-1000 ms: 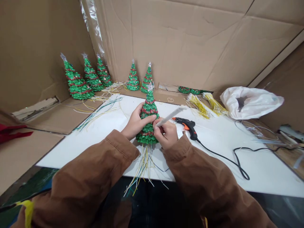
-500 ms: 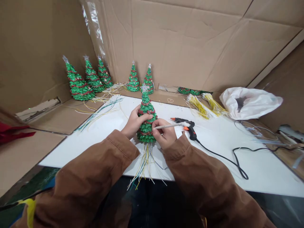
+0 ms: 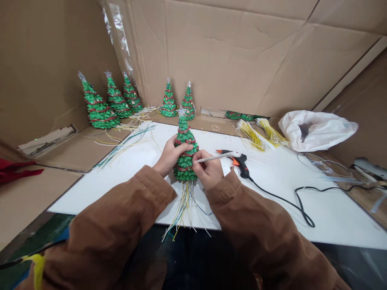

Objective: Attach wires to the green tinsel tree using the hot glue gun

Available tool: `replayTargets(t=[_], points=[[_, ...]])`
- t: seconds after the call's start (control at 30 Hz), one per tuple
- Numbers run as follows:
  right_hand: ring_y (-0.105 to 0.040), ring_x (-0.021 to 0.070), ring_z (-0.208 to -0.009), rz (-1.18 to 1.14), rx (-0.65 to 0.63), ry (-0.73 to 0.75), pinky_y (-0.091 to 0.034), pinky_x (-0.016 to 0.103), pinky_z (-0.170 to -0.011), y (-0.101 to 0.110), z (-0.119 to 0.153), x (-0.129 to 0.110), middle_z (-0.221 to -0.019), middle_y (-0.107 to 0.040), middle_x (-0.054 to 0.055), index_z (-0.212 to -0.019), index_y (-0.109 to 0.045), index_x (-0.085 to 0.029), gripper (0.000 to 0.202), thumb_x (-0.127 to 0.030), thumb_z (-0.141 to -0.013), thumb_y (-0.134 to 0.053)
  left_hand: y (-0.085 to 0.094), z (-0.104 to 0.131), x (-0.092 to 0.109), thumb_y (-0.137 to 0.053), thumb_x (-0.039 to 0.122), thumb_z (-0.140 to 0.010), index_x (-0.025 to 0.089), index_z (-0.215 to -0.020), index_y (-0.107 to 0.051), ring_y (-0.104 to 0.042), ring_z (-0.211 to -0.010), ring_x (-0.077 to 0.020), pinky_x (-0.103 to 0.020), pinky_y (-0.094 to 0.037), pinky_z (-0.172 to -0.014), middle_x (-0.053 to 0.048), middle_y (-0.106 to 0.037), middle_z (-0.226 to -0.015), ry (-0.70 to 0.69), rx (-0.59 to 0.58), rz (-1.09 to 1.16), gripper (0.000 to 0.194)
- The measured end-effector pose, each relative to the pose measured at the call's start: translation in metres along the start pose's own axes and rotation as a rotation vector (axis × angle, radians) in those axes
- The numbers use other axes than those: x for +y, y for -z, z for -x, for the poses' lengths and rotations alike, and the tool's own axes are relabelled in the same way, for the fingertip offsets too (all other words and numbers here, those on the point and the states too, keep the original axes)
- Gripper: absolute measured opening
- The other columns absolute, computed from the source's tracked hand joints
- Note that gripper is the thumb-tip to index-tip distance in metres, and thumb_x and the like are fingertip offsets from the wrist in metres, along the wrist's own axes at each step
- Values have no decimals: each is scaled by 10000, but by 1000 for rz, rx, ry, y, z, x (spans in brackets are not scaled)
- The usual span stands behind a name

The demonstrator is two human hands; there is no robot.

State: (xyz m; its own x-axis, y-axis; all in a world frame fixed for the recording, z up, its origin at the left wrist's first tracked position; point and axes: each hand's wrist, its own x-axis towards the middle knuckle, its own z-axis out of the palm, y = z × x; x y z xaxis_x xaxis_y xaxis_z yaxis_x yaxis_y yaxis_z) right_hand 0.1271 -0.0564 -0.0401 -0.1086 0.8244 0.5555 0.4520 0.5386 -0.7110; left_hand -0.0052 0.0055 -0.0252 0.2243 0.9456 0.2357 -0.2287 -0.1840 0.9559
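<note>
A small green Christmas tree [image 3: 185,162] with red garlands and a clear star on top stands upright between my hands. My left hand [image 3: 168,156] grips it from the left, thumb across its front. Closed in a pinch, my right hand [image 3: 209,169] holds a thin whitish stick [image 3: 216,157] and touches the tree's right side. The stick's far end looks fuzzy and white. Yellow, white and green wires [image 3: 184,205] trail from the tree's base over the table's front edge. Just beyond my right hand lies a black glue gun [image 3: 242,166] with an orange tip and trigger.
Several similar trees [image 3: 101,110] stand along the cardboard walls. Bundles of yellow and white wires [image 3: 255,135] and a white plastic bag [image 3: 317,129] lie at the back right. The glue gun's black cord [image 3: 302,209] loops across the white table [image 3: 272,225]. Loose green wires [image 3: 127,147] lie left.
The whole view has shifted very slightly. Both hands keep their hold on the tree and the stick, with hardly any movement.
</note>
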Motion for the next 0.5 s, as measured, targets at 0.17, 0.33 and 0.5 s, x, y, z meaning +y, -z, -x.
replayTargets(t=[0.17,0.33,0.5], points=[[-387,92,-465,-3,14,12,-302,233,-485,0,-1,-1,-532,-435,-58,-724,-499,-201,108,-296,-766,-469,-1,-1,1,-706,229,-619,161,-827,-584,-562,-694,-133,-258,-443,-657,7,-612,-765,-12,-7,7,250],[-380,93,-464,-25,23,2,-303,234,-484,1,-3,-3,-529,-439,-57,-703,-494,-203,101,-290,-750,-474,0,-2,2,-706,237,-616,170,-833,-574,-567,-697,-141,-264,-448,-652,11,-601,-759,-24,7,3,263],[-374,96,-456,-24,40,-5,-297,235,-478,0,-5,-3,-513,-432,-59,-690,-493,-205,96,-288,-736,-479,0,-2,2,-704,230,-604,172,-845,-579,-565,-695,-139,-262,-451,-654,12,-601,-762,-31,23,-9,278]])
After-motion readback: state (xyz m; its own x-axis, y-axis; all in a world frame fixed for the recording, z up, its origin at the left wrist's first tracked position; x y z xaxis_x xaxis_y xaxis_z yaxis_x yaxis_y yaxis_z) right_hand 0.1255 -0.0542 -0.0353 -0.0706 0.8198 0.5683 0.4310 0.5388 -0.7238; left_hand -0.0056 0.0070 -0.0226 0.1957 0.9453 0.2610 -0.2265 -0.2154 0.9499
